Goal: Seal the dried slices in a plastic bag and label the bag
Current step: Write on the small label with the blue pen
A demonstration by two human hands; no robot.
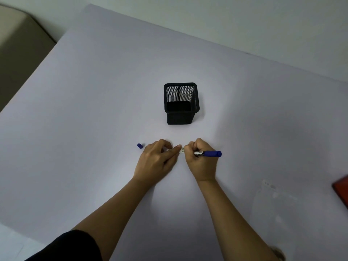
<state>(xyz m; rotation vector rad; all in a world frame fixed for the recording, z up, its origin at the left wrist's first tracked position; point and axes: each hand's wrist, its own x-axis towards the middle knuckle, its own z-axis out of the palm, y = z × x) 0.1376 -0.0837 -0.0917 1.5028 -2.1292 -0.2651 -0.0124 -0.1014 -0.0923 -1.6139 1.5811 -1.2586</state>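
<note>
Pen [209, 153]: blue barrel, clenched in right grip [201, 160]
Label [182, 149]: white strip, pressed under released left grip [157, 160]
Cup [181, 103]: square black mesh

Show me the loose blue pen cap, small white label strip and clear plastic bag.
Loose blue pen cap [139, 146]: head view, its body.
Small white label strip [182, 149]: head view, its uncovered part.
Clear plastic bag [280, 202]: head view, its middle.
</note>
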